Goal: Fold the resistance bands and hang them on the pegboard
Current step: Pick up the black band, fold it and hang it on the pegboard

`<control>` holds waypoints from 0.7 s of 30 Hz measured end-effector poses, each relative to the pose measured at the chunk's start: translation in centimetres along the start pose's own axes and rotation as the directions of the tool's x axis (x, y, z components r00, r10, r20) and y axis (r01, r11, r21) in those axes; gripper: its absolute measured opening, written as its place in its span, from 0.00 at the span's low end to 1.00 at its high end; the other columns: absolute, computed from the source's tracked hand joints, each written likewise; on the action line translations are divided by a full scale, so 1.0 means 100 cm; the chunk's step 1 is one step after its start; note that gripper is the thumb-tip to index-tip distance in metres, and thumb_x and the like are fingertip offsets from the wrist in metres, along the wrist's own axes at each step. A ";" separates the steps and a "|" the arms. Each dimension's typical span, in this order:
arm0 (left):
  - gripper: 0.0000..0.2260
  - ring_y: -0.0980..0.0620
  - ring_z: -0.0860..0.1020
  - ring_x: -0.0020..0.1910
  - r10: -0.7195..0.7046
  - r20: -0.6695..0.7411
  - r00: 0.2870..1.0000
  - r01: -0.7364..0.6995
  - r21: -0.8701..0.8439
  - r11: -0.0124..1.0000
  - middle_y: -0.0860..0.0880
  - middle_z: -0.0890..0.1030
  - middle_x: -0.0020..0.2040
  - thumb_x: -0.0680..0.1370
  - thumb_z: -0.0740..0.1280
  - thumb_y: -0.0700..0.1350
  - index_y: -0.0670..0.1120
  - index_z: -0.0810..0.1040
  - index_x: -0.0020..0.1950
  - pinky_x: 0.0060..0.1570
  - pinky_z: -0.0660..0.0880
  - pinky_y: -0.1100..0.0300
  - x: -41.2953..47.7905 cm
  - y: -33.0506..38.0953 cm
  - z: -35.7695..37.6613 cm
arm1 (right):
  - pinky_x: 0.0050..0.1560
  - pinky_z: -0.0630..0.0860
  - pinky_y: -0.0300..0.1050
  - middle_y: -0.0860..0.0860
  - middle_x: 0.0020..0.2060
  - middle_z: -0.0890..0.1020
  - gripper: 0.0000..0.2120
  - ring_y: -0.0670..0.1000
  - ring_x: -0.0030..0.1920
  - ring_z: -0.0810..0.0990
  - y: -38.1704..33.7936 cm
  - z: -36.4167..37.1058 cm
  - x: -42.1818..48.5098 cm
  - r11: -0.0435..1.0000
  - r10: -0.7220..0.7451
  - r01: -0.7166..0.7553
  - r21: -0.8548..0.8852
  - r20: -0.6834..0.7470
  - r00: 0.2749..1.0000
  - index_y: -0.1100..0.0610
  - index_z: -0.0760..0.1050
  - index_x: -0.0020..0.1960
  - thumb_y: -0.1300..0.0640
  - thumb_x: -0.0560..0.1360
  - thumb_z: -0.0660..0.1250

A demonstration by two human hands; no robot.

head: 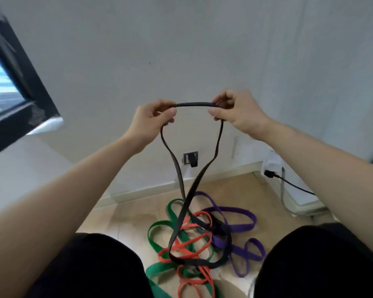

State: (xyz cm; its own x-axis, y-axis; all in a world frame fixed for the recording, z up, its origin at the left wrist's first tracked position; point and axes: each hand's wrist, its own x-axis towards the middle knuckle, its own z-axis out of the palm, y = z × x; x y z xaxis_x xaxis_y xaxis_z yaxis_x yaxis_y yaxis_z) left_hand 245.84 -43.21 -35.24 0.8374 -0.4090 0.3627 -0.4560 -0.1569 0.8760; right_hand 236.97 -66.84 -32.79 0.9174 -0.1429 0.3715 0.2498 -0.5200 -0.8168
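Left hand (151, 119): thumb and curled fingers pinch one end of the top span of the black band (194, 104). Right hand (235, 110): thumb and forefinger pinch the other end, the remaining fingers curled in. The black band is a flat, narrow, matt strap forming a closed loop. The short stretch between the two grips bows slightly upward. Below each grip a strand hangs slack. The two strands draw together and cross lower down, and the bottom of the loop lies curled on the pile beneath. The pile holds three more flat loops, tangled. The green band (157, 268) is wide and lies under and left of the black band's lower end. The red band (202, 212) is thin, is twisted into several loops and is threaded through the black band's lower end. The purple band (243, 229) is wide and lies to the right. How the bands interlock in the middle cannot be told. All rest on a smooth tan floor (127, 216). Bare forearms reach in from both lower corners, and knees in black cloth (95, 265) flank the pile. Behind the black band stands a plain pale wall (181, 50) with a low skirting, and a socket (191, 159) shows between the hanging strands. To the right a black plug (269, 174) with its cable sits in a white fitting. Far left is a dark window frame (19, 67).
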 end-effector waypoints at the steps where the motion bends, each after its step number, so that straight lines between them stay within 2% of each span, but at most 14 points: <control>1: 0.05 0.54 0.82 0.42 -0.002 -0.031 1.000 0.000 -0.063 0.998 0.49 0.83 0.44 0.82 0.67 0.41 0.47 0.81 0.57 0.50 0.79 0.58 0.006 0.007 0.003 | 0.48 0.81 0.45 0.58 0.40 0.84 0.07 0.52 0.40 0.83 -0.004 -0.003 0.006 0.999 -0.017 0.018 0.041 -0.037 0.999 0.58 0.78 0.50 0.62 0.74 0.74; 3: 0.06 0.54 0.83 0.42 -0.027 -0.049 0.998 0.020 -0.142 0.990 0.49 0.83 0.45 0.83 0.65 0.42 0.46 0.81 0.58 0.50 0.80 0.58 0.016 0.011 0.012 | 0.49 0.80 0.44 0.56 0.41 0.84 0.06 0.51 0.41 0.82 -0.002 -0.004 0.017 0.997 -0.029 0.034 0.065 -0.078 0.997 0.57 0.79 0.49 0.61 0.74 0.75; 5: 0.07 0.53 0.83 0.44 -0.084 -0.022 0.996 0.078 -0.181 0.980 0.49 0.84 0.46 0.84 0.64 0.43 0.46 0.81 0.58 0.52 0.80 0.56 0.017 0.000 0.024 | 0.49 0.79 0.43 0.53 0.41 0.84 0.05 0.47 0.41 0.81 0.011 0.002 0.023 1.000 -0.022 0.020 -0.024 -0.081 0.996 0.58 0.81 0.48 0.59 0.74 0.75; 8: 0.07 0.52 0.82 0.43 -0.204 0.032 0.978 0.206 -0.164 0.965 0.47 0.84 0.46 0.84 0.65 0.42 0.44 0.82 0.57 0.53 0.79 0.53 0.006 -0.036 0.042 | 0.49 0.78 0.43 0.52 0.41 0.84 0.08 0.47 0.41 0.81 0.054 0.021 0.019 0.995 0.090 -0.094 -0.046 -0.077 0.993 0.60 0.82 0.49 0.59 0.72 0.77; 10: 0.05 0.53 0.82 0.43 -0.269 0.112 0.957 0.278 -0.080 0.957 0.44 0.85 0.48 0.83 0.66 0.42 0.45 0.82 0.56 0.50 0.80 0.57 -0.005 -0.064 0.049 | 0.48 0.78 0.45 0.52 0.40 0.83 0.10 0.48 0.41 0.80 0.084 0.034 0.009 0.982 0.174 -0.173 -0.072 0.009 0.985 0.59 0.81 0.50 0.59 0.71 0.78; 13: 0.06 0.52 0.84 0.48 -0.323 0.235 0.917 0.318 0.059 0.946 0.43 0.86 0.52 0.83 0.66 0.41 0.45 0.81 0.57 0.45 0.79 0.67 -0.012 -0.094 0.055 | 0.43 0.80 0.46 0.50 0.42 0.81 0.12 0.48 0.41 0.80 0.108 0.046 0.001 0.963 0.240 -0.199 -0.182 0.242 0.940 0.56 0.79 0.55 0.57 0.74 0.75; 16: 0.09 0.50 0.84 0.50 -0.327 0.275 0.904 0.325 0.053 0.944 0.43 0.86 0.53 0.84 0.63 0.41 0.42 0.82 0.60 0.47 0.80 0.67 -0.005 -0.099 0.065 | 0.43 0.83 0.44 0.53 0.46 0.83 0.14 0.50 0.44 0.82 0.111 0.051 0.006 0.972 0.230 -0.209 -0.106 0.248 0.941 0.57 0.77 0.60 0.60 0.76 0.73; 18: 0.10 0.49 0.84 0.49 -0.341 0.268 0.901 0.360 -0.023 0.933 0.41 0.86 0.53 0.85 0.62 0.42 0.41 0.82 0.60 0.49 0.82 0.63 0.005 -0.096 0.071 | 0.43 0.82 0.44 0.54 0.46 0.84 0.15 0.50 0.44 0.82 0.113 0.052 0.010 0.974 0.228 -0.221 -0.056 0.215 0.950 0.58 0.74 0.61 0.60 0.76 0.73; 21: 0.10 0.48 0.85 0.50 -0.372 0.252 0.893 0.407 -0.102 0.908 0.42 0.86 0.53 0.85 0.63 0.44 0.43 0.82 0.58 0.49 0.82 0.62 0.016 -0.091 0.069 | 0.40 0.79 0.39 0.52 0.45 0.86 0.15 0.48 0.43 0.82 0.118 0.046 0.012 0.966 0.255 -0.258 -0.004 0.179 0.950 0.59 0.73 0.60 0.60 0.76 0.73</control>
State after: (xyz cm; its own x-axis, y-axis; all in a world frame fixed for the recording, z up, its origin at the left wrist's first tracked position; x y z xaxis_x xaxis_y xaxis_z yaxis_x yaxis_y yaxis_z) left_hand 249.23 -48.66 -44.88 0.8419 -0.5333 -0.0820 -0.0424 -0.2170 0.9753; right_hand 242.45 -69.32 -44.03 0.9909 -0.1173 0.0657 0.0031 -0.4687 -0.8834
